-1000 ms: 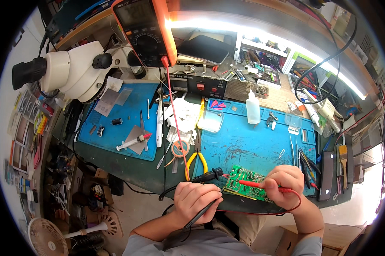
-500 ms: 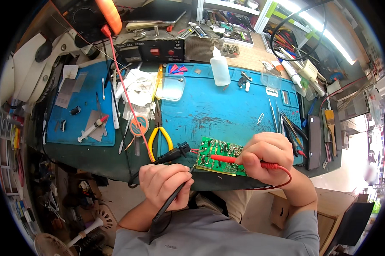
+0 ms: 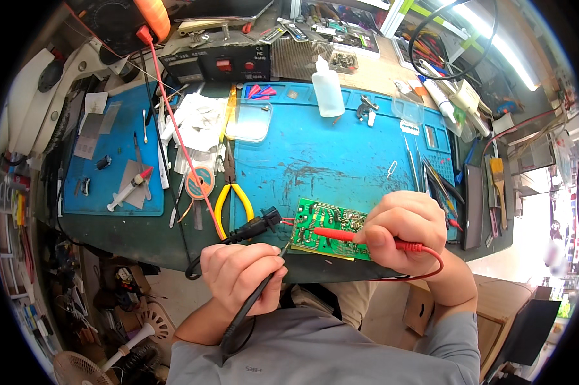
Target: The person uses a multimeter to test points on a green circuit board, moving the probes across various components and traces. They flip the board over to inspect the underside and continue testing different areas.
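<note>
A green circuit board [image 3: 330,241] lies at the bench's near edge, its solder side up. My right hand [image 3: 405,232] is closed around a red test probe [image 3: 335,235], whose tip points left and down onto the board. Between the fingers of my left hand [image 3: 243,277] is a black test probe [image 3: 253,299], its tip at the board's lower left corner; contact is too small to make out. A black plug connector [image 3: 258,226] rests just beyond my left hand, with thin red wires running from it to the board.
Yellow-handled pliers [image 3: 246,204] lie left of the board on the blue mat [image 3: 340,160]. A squeeze bottle [image 3: 328,93] stands farther back. The red lead [image 3: 174,136] climbs to an orange-edged multimeter [image 3: 151,18]. Tweezers [image 3: 417,168] lie to the right, a syringe [image 3: 127,190] to the left.
The whole view has shifted a little, so bench items appear slightly farther left. Both hands keep their probes at nearly the same spots on the board.
</note>
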`<state>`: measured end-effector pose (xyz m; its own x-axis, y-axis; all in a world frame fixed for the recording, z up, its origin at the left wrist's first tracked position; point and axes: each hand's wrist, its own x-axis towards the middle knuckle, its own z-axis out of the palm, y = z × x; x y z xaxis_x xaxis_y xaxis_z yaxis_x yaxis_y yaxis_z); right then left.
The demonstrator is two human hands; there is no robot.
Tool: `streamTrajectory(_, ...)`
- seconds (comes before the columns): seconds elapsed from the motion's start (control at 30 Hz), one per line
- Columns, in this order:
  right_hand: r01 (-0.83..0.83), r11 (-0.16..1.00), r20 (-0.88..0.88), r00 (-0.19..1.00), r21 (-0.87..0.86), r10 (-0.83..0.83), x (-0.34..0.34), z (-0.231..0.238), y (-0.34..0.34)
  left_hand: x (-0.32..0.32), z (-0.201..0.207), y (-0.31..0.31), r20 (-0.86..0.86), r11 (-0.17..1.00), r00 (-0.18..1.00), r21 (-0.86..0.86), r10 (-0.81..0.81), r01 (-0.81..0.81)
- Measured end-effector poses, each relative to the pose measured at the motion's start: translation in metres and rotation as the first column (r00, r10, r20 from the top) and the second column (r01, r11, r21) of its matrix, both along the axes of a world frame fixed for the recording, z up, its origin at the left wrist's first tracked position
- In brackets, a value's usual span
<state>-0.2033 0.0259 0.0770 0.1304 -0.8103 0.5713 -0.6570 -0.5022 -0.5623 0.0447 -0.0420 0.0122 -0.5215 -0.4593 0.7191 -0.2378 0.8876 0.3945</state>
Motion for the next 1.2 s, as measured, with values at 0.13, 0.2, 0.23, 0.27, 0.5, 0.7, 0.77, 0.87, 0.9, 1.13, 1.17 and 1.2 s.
streamTrajectory(0.13, -0.019, 1.0, 0.02, 1.0, 0.012, 0.019, 0.001, 0.002, 0.0, 0.0, -0.002, 0.0, -0.005, 1.0, 1.0, -0.01, 0.014, -0.014)
streamTrajectory(0.2, -0.028, 0.997, 0.081, 0.996, -0.069, 0.034, -0.002, 0.0, 0.003, 0.0, -0.003, 0.001, -0.008, 1.0, 1.0, -0.022, 0.018, -0.019)
streamTrajectory(0.23, -0.036, 0.993, 0.109, 0.993, -0.11, 0.048, -0.004, -0.001, 0.003, 0.0, -0.003, 0.001, -0.007, 0.999, 1.0, -0.032, 0.023, -0.023)
streamTrajectory(0.27, -0.021, 0.995, 0.158, 0.987, -0.101, 0.037, -0.006, 0.001, 0.006, 0.0, -0.004, 0.001, -0.007, 0.999, 1.0, -0.041, 0.027, -0.027)
streamTrajectory(0.5, 0.054, 0.999, 0.445, 0.894, 0.004, -0.05, -0.018, 0.024, 0.029, 0.009, -0.01, 0.003, -0.069, 0.998, 0.997, -0.058, 0.035, -0.039)
streamTrajectory(0.7, 0.176, 0.984, 0.393, 0.903, 0.033, -0.174, -0.023, 0.041, 0.021, 0.015, -0.023, 0.004, -0.148, 0.994, 0.989, -0.104, 0.022, -0.038)
streamTrajectory(0.77, 0.227, 0.972, 0.419, 0.878, 0.063, -0.232, -0.026, 0.038, 0.02, 0.014, -0.024, 0.003, -0.189, 0.991, 0.982, -0.127, 0.02, -0.045)
streamTrajectory(0.87, 0.344, 0.939, 0.421, 0.855, -0.021, -0.304, -0.027, 0.02, 0.009, 0.009, -0.025, 0.001, -0.222, 0.985, 0.975, -0.159, 0.025, -0.061)
streamTrajectory(0.9, 0.34, 0.94, 0.4, 0.867, -0.038, -0.298, -0.03, 0.016, 0.01, 0.008, -0.025, 0.002, -0.221, 0.985, 0.975, -0.159, 0.024, -0.06)
streamTrajectory(1.13, 0.321, 0.945, 0.174, 0.936, -0.067, -0.306, -0.034, 0.001, 0.014, 0.01, -0.021, 0.007, -0.117, 0.986, 0.992, -0.15, 0.052, -0.069)
streamTrajectory(1.17, 0.294, 0.953, 0.17, 0.945, -0.069, -0.279, -0.034, 0.002, 0.012, 0.01, -0.022, 0.007, -0.116, 0.986, 0.992, -0.151, 0.055, -0.072)
streamTrajectory(1.2, 0.251, 0.967, 0.241, 0.941, -0.035, -0.236, -0.032, 0.0, 0.012, 0.011, -0.023, 0.007, -0.114, 0.986, 0.992, -0.151, 0.058, -0.075)
